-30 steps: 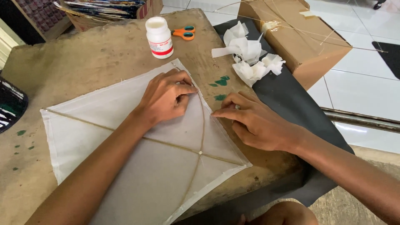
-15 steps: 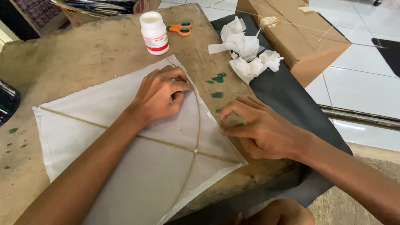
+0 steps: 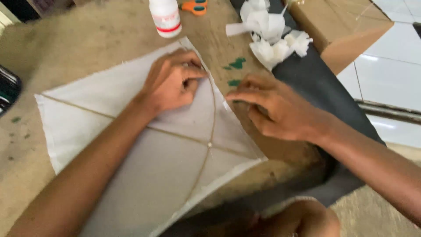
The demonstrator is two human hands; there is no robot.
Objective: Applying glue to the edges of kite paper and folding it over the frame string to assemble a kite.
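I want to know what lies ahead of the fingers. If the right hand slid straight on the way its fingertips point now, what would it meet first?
The right hand points left across the table, fingertips at the white kite paper's edge. Going straight on, it would probably cross the curved stick first, then reach the left hand.

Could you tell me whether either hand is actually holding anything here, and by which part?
Nothing is lifted. The left hand presses the white paper kite flat near its top corner; the right hand fingers press its right edge.
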